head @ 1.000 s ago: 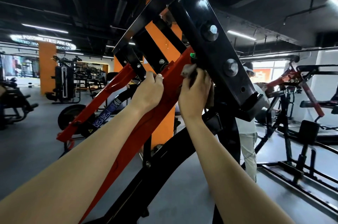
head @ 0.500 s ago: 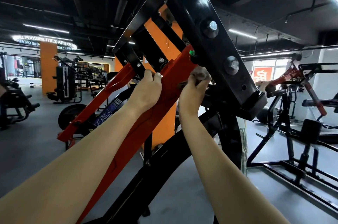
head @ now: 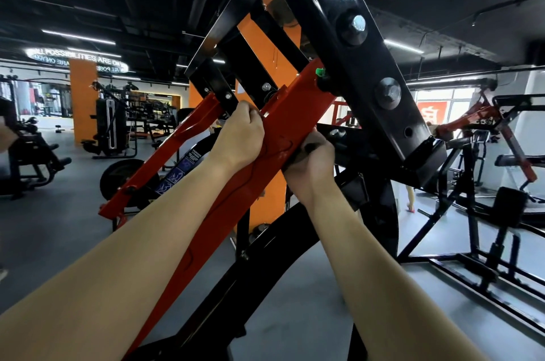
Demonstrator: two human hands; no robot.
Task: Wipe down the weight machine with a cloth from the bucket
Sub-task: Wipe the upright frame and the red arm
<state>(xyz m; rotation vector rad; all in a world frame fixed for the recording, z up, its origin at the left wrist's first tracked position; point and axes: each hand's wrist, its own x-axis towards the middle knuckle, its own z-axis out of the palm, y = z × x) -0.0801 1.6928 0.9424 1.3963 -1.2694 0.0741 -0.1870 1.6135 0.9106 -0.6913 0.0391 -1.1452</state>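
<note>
The weight machine fills the view: a slanted red arm point(head: 298, 112) runs under a glossy black beam point(head: 365, 65) with two large bolts. My left hand point(head: 240, 136) grips the left edge of the red arm, fingers curled over it. My right hand point(head: 311, 161) is wrapped round the arm's right underside, holding a dark cloth point(head: 309, 146) against the metal; only a small fold of the cloth shows between the fingers. A green cap point(head: 319, 72) sits where arm and beam meet. The bucket is out of view.
A black curved frame member point(head: 265, 266) crosses below my forearms. Other gym machines stand on the grey floor at left point(head: 112, 124) and right point(head: 501, 154). An orange pillar point(head: 84, 101) rises at the back left. A person's lower leg point(head: 410, 198) shows behind the frame.
My right hand has slid down the red arm's right edge with the cloth, away from the green cap. My left hand keeps its grip in the same place.
</note>
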